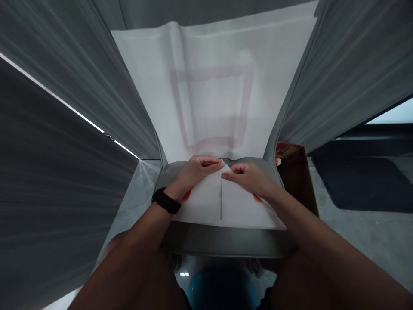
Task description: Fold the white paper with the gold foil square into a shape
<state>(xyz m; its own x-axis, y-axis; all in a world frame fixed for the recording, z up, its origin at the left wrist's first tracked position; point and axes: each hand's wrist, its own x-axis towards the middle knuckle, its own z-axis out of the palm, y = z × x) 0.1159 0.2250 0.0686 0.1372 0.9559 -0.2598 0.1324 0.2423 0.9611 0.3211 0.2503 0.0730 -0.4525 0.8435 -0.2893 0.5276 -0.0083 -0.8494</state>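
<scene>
A folded sheet of white paper [206,202] lies on a grey curved surface [226,241], with a dark vertical crease down its middle and red marks showing at both sides. My left hand [196,171], with a black wristwatch [166,200] on its wrist, pinches the paper's top point. My right hand [247,178] meets it there, its fingertips also pressing on the fold. Beyond both hands, a larger white sheet [209,94] with a faint pinkish rectangle spreads away from me.
Grey fabric panels [64,129] rise on the left, and another [348,86] on the right. A brown cardboard box [292,172] stands beyond my right hand. A dark mat [358,183] lies on the floor at right. Something blue [221,292] shows between my legs.
</scene>
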